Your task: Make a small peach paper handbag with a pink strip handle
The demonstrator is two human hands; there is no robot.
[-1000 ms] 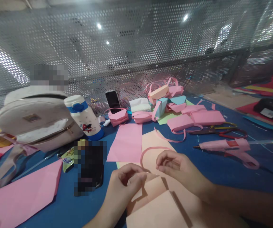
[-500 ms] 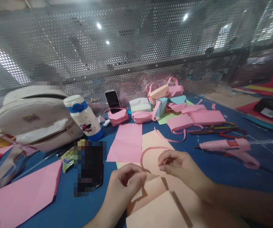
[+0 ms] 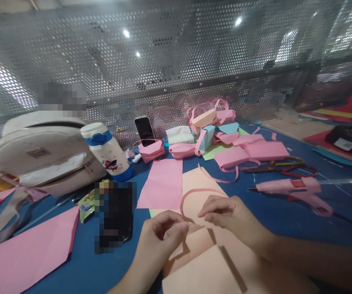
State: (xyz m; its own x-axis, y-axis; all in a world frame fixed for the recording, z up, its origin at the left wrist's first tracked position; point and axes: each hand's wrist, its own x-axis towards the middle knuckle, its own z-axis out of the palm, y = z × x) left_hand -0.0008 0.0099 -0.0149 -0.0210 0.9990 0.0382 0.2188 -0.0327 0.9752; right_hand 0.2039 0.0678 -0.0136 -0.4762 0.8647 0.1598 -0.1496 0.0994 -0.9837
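My left hand [image 3: 166, 237] pinches the upper edge of a folded peach paper [image 3: 202, 269] between thumb and fingers. One end of a curved pink paper strip [image 3: 183, 196] runs down to those fingertips, and its other end passes behind my right hand [image 3: 231, 212]. My right hand hovers just right of the left, thumb and fingers closed together; whatever lies between them, if anything, is hidden. Beneath both hands lies a flat peach sheet [image 3: 202, 177]. A pink sheet [image 3: 162, 183] rests left of it.
Right of my hands lie a pink hot glue gun [image 3: 289, 185] and scissors [image 3: 280, 166]. Pink folded paper pieces [image 3: 231, 157] with strips sit behind. A bottle [image 3: 110, 157], a backpack [image 3: 47, 151], a phone [image 3: 144, 130] and a large pink sheet [image 3: 38, 253] occupy the left and back.
My right hand has shifted slightly left, and its fingertips have come closer to my left hand and closed together. The left hand and folded paper have stayed put.
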